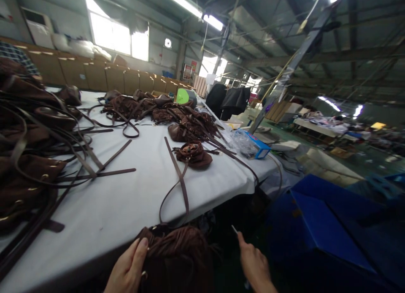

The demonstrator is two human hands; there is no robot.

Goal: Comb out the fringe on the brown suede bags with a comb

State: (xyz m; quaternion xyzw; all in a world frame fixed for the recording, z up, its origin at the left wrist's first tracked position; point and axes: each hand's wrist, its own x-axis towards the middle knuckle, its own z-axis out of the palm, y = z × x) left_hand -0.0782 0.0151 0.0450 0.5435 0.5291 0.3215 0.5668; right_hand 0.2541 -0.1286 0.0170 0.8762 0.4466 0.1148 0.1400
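At the bottom of the view my left hand (128, 265) grips the gathered top of a brown suede bag (180, 259) held below the table edge. Its long brown strap (179, 177) loops up onto the white table (126, 200). My right hand (253, 263) is closed in a pinch on a small thin pale piece (234, 229), perhaps a needle or pin, just right of the bag. Another small brown bag (193, 153) lies on the table ahead.
Piles of brown bags and straps cover the table's left (28, 158) and far side (177, 115). A blue box with clear plastic (253, 145) sits at the table's right corner. Blue bins (322, 229) stand on the floor at right. Cardboard boxes (95, 75) line the back.
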